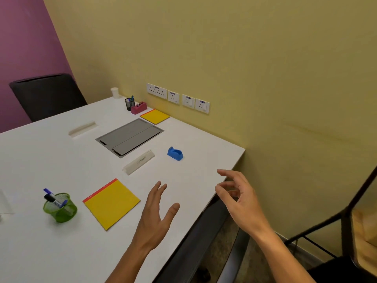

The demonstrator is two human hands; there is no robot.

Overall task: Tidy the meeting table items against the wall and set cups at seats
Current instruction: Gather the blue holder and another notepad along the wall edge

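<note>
Little can be read here. The near name card [139, 161], a white tent-folded strip lying just in front of the grey cable hatch [129, 137] set into the table, bears a short handwritten word in dark ink, too blurred to make out. A marker [53, 200] in the green mesh cup [60, 210], well to the left of the hatch, has a white printed label, illegible. Beyond the hatch, the wall sockets [177, 98] carry small blue tags, unreadable.

Head-worn view, forward and down over white table [61, 252] toward wall [244, 58]
</note>
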